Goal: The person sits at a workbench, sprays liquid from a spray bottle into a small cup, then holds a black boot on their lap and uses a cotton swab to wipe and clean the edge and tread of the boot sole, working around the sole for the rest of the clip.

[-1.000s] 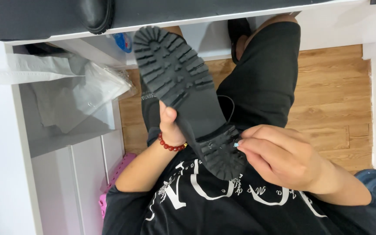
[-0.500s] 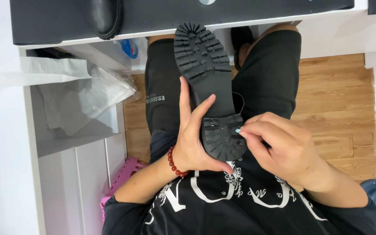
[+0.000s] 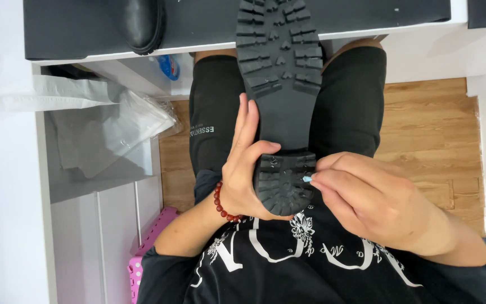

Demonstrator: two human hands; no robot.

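A black boot (image 3: 279, 95) with a thick lugged sole is turned sole-up over my lap, toe pointing away from me. My left hand (image 3: 243, 169), with a red bead bracelet on the wrist, cups the heel from the left, thumb across the sole. My right hand (image 3: 367, 197) has its fingers pinched together at the right edge of the heel block (image 3: 283, 183); a small pale tip shows at the fingertips, and I cannot tell what it is. Small light specks sit in the heel tread.
A second black boot (image 3: 142, 22) stands on the dark mat (image 3: 74, 28) on the white desk ahead. A white shelf unit (image 3: 102, 186) with crumpled clear plastic bags (image 3: 113, 129) is at left. Pink crate (image 3: 147, 247) lower left; wooden floor (image 3: 428, 129) to the right.
The boot has swung from tilted left to straight ahead and reaches over the desk edge. My left hand shifted from under the boot to wrapping the heel. My right hand stays at the heel.
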